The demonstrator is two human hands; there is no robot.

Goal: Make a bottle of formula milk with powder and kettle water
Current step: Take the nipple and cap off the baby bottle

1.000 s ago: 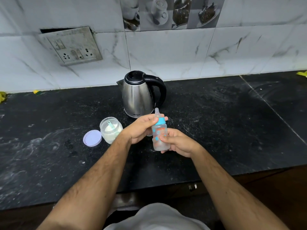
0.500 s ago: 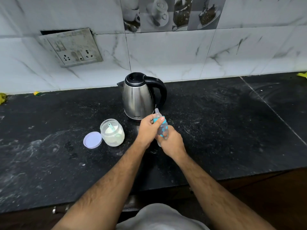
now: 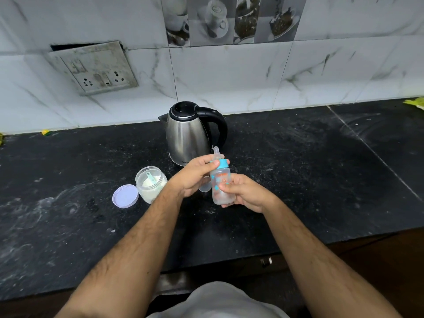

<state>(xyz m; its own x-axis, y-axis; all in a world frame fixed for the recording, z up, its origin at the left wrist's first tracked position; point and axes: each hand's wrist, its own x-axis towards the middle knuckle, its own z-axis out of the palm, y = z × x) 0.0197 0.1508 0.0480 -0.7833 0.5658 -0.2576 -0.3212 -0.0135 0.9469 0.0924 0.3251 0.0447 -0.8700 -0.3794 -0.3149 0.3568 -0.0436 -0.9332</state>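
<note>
A small clear baby bottle (image 3: 222, 187) with a blue collar and a teat is held upright above the black counter (image 3: 309, 175). My right hand (image 3: 246, 191) grips the bottle's body from the right. My left hand (image 3: 195, 174) pinches the blue collar (image 3: 223, 163) with thumb and fingers. A clear cap (image 3: 205, 188) shows under my left palm. Behind the bottle stands the steel kettle (image 3: 188, 136) with a black lid and handle. Left of my hands, an open jar of white powder (image 3: 151, 183) holds a blue scoop. Its lilac lid (image 3: 125, 195) lies flat beside it.
A wall socket plate (image 3: 96, 67) hangs askew on the tiled wall at the back left. The counter's front edge (image 3: 252, 255) runs below my forearms. A yellow-green scrap (image 3: 415, 103) lies at the far right rear.
The bottle dipped forward between both hands half a second ago and now stands upright again. My left hand stays on the blue collar, my right hand on the body.
</note>
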